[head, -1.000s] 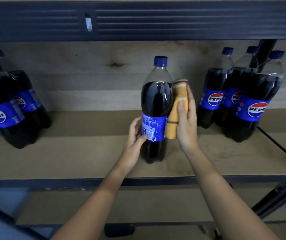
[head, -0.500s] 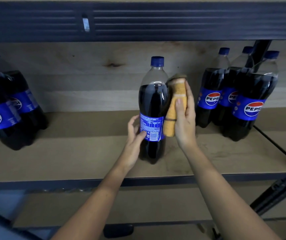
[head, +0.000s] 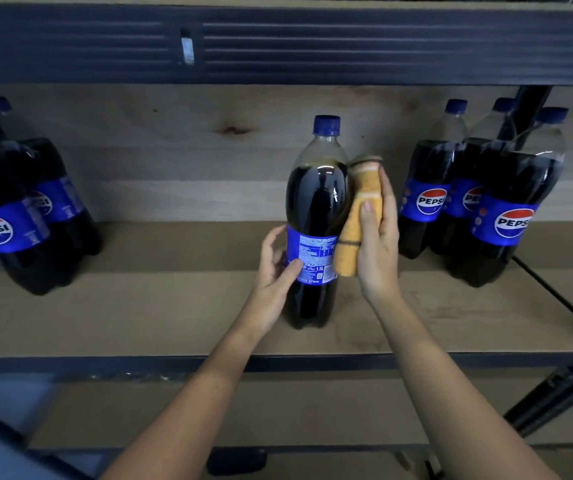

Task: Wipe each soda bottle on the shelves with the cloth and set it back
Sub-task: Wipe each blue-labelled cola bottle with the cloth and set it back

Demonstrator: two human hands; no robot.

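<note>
The wooden shelf (head: 160, 317) carries one upright soda bottle (head: 316, 209) in the middle. At 9 o'clock from it stands a group of bottles (head: 11, 216), and at 3 o'clock another group of three bottles (head: 479, 202).

A dark ribbed metal beam (head: 347, 43) spans the top of the frame, with a small pale clip (head: 187, 50) left of its centre. A black diagonal brace (head: 555, 393) crosses the lower right, and a knotted wooden back panel (head: 208, 140) fills the middle.
</note>
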